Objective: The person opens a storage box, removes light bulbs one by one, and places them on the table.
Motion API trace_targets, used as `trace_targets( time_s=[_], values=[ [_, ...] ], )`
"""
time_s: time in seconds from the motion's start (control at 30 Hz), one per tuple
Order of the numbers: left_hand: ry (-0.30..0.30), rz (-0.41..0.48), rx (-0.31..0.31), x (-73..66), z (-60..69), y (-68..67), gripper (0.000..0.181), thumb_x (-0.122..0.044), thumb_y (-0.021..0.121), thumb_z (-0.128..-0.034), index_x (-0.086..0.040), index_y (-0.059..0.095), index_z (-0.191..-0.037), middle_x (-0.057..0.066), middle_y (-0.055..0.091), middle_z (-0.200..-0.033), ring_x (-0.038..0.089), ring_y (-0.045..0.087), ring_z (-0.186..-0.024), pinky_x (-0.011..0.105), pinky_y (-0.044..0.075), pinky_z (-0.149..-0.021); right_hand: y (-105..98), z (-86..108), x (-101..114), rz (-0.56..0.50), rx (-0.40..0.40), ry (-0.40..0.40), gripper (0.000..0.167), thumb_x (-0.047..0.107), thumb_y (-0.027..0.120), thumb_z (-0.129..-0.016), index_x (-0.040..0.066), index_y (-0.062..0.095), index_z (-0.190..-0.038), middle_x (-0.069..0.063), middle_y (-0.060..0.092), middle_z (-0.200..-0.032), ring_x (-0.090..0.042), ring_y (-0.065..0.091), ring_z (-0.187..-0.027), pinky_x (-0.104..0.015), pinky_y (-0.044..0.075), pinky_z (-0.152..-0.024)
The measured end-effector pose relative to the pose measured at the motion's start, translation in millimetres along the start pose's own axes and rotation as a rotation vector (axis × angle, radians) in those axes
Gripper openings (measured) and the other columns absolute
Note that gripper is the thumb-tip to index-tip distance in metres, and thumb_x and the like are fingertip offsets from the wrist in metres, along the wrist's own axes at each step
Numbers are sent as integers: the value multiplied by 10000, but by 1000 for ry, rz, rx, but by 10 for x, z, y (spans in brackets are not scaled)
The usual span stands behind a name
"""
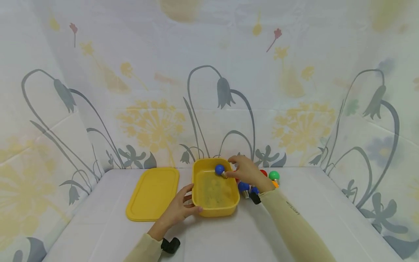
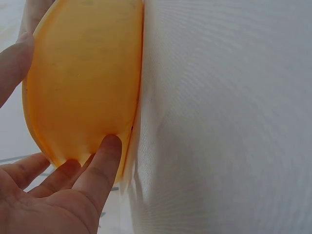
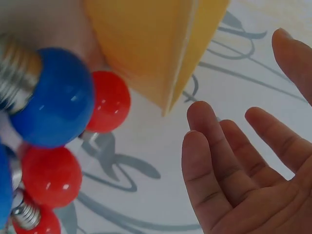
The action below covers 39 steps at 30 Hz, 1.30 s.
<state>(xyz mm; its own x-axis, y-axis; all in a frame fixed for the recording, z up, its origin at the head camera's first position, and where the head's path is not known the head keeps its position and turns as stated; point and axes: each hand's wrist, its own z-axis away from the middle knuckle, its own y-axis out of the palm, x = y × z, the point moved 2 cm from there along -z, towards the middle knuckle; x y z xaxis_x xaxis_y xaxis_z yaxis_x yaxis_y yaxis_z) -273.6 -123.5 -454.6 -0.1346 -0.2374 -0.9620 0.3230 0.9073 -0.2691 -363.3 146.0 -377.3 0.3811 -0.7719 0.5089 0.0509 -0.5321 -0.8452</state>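
Observation:
A yellow plastic container (image 1: 214, 212) stands on the table, its open side up. My left hand (image 1: 178, 208) grips its near left corner, thumb against the front wall and the other fingers along the left side. Inside, near the far right corner, lies a blue light bulb (image 1: 219, 169) with a metal screw base. Over the right rim reaches my right hand (image 1: 248, 171), its thumb close to that bulb's base. In the right wrist view its fingers (image 3: 197, 161) are spread apart, with nothing between them.
To the container's right are several bulbs, among them a blue bulb (image 1: 243, 186), a red bulb (image 3: 52, 176) and a green bulb (image 1: 274, 175); my right forearm partly covers them. A yellow lid (image 1: 154, 193) lies flat at left. Behind hangs a flower-printed cloth (image 1: 157, 91).

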Motion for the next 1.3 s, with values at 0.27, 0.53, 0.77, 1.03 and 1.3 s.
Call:
trace_targets(
  time_s=[0.27,0.53,0.77,1.03,1.3],
  values=[
    [16,21,11,13,-4,11,942,-235,795,-792,-61,207,-1508,176,232,-1526,374,409,-1308,386,468,-982,112,-209,155,-91,42,25,664,431,775,-773,102,556,-1306,-123,554,-1269,-294,519,-1096,-458,471,-954],
    [23,28,25,32,-3,29,952,-231,794,-795,-35,192,-1506,195,227,-1525,380,414,-1303,380,478,-970,227,-358,236,-120,82,76,674,448,791,-751,135,557,-1300,-100,552,-1286,-247,545,-1053,-401,531,-880],
    [21,26,10,24,-11,13,958,-242,804,-783,-41,205,-1503,183,240,-1523,375,410,-1307,391,471,-977,314,-453,287,-150,75,105,681,437,797,-748,120,545,-1295,-95,548,-1274,-216,557,-976,-323,546,-769],
    [0,9,12,14,-5,14,943,-235,793,-796,-57,201,-1508,173,239,-1528,369,412,-1308,389,469,-979,448,-463,281,-93,108,161,763,425,793,-755,96,481,-1368,-120,501,-1332,-252,516,-1086,-429,461,-983],
    [8,16,14,9,-7,12,941,-238,794,-794,-62,207,-1507,173,243,-1525,371,419,-1304,389,472,-974,537,-465,280,-119,138,221,801,410,797,-755,97,441,-1401,-139,455,-1380,-296,498,-1148,-507,410,-1026]
  ],
)
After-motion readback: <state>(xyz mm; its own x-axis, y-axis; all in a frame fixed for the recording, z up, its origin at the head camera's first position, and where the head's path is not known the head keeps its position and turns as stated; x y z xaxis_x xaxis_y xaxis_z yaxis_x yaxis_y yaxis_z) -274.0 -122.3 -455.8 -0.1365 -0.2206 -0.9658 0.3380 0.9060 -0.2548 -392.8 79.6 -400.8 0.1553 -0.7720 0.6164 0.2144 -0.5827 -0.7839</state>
